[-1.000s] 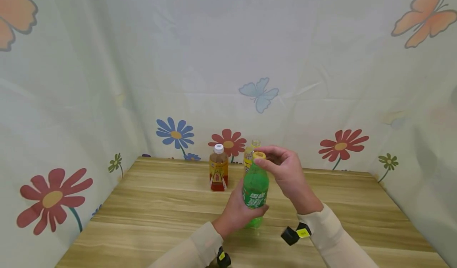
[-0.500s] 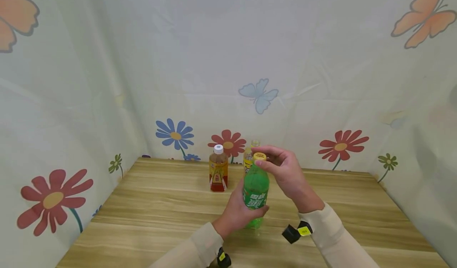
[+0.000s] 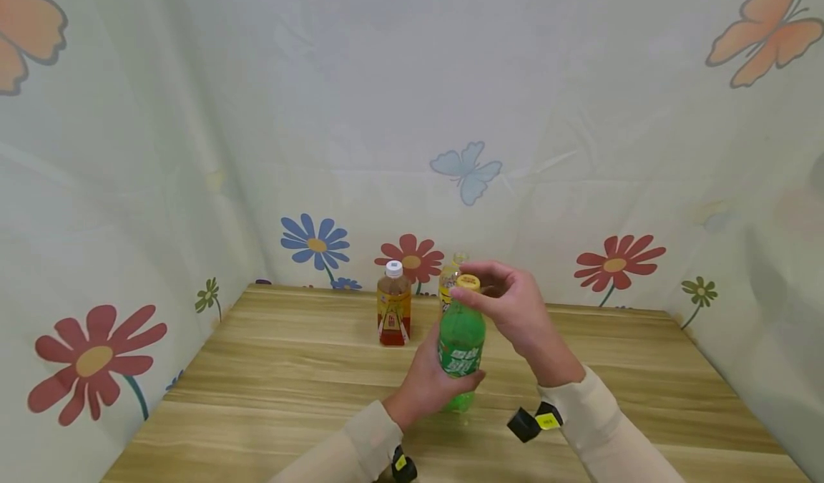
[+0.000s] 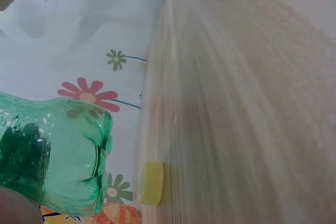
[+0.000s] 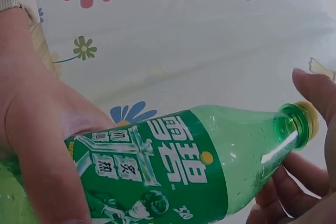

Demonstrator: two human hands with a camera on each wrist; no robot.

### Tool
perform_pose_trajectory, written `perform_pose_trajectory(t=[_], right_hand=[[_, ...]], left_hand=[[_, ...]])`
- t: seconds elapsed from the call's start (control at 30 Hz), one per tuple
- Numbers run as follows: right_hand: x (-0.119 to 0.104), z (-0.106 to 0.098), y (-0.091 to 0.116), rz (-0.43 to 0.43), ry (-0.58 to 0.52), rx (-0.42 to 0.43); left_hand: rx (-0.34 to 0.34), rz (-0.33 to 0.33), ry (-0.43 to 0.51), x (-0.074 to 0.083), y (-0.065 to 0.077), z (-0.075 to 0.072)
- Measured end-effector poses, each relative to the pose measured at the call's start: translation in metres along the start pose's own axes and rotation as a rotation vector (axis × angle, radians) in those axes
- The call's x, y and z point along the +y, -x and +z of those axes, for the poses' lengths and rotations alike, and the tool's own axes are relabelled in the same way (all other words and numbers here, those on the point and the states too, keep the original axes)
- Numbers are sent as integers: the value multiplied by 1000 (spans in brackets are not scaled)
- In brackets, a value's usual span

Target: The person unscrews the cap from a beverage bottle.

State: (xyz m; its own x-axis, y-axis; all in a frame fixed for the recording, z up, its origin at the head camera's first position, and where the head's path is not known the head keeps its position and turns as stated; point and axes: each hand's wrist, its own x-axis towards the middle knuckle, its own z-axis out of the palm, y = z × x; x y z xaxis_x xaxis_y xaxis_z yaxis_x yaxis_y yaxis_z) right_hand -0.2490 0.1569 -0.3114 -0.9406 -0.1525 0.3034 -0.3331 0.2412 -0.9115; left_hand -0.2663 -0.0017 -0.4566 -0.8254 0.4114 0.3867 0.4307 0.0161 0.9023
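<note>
My left hand (image 3: pixel 428 383) grips a green plastic soda bottle (image 3: pixel 462 336) around its label. The bottle leans slightly, and in the left wrist view its ribbed base (image 4: pixel 89 156) is off the table. A yellow cap (image 3: pixel 468 281) sits on the bottle's mouth. At that cap is my right hand (image 3: pixel 518 315), its thumb along the near side and curled fingers behind. The right wrist view has the cap (image 5: pixel 310 120) between thumb and fingers, above the clear green neck. How firmly the fingers press is partly hidden.
A tea-coloured bottle with white cap (image 3: pixel 394 304) stands behind, left of my hands. A clear yellow-labelled bottle (image 3: pixel 448 280), its mouth uncapped, is partly hidden behind the green one. Another yellow cap (image 4: pixel 151 183) lies on the wooden table (image 3: pixel 290 368). Flowered cloth (image 3: pixel 360 111) encloses the table.
My right thumb has shifted slightly left across the cap's near side, with small finger movements. The left hand and the green bottle have stayed almost still.
</note>
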Motion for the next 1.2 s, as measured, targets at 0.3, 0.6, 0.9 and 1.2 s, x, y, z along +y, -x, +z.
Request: perform_pose_trajectory(t=[0.3, 0.6, 0.9, 1.2], right_hand=[[-8, 4, 6, 30, 110, 176], [-8, 7, 6, 17, 121, 177], [-5, 8, 6, 7, 106, 171], [-2, 6, 5, -27, 61, 145]], left_hand=[[8, 20, -18, 0, 1, 0], [12, 13, -22, -2, -1, 0], [12, 4, -18, -1, 0, 0], [12, -41, -14, 0, 2, 0]])
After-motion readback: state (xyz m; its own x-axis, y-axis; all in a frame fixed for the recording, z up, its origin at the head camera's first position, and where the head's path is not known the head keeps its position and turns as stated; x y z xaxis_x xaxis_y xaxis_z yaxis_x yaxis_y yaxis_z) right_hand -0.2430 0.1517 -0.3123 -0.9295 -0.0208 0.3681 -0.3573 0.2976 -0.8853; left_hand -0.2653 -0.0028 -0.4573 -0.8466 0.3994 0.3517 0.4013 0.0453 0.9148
